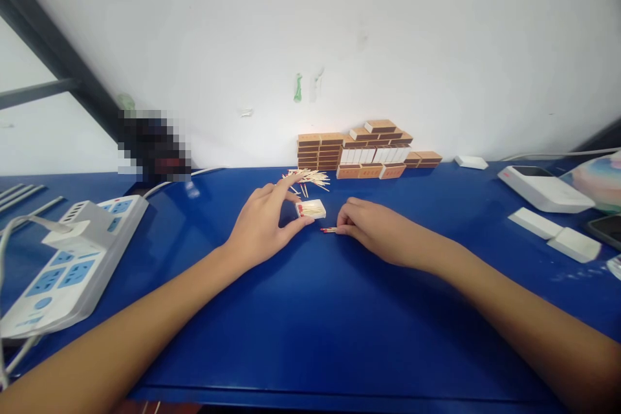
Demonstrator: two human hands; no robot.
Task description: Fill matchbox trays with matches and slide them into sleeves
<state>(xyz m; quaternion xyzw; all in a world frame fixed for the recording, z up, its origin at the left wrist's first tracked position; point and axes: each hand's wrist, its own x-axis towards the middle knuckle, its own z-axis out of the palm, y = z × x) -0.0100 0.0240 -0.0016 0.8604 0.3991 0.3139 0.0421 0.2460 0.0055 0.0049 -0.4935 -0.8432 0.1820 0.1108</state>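
Note:
A small white matchbox tray [317, 214] lies on the blue table, partly filled with red-tipped matches [306, 208]. My left hand [264, 220] grips this tray from its left, thumb at the near edge and fingers at the far side. To the right of the tray, my right hand [361, 223] pinches a few matches [328, 230], their red heads pointing left toward the tray. Just behind the tray is a loose heap of matches [315, 179], partly covered by my left fingers.
Stacked matchboxes [373, 154] stand against the white wall. On the left lies a power strip [63, 272] with a plugged-in adapter and cables. At the right are a white device [543, 187], white blocks [553, 233] and a dark phone-like object [606, 229].

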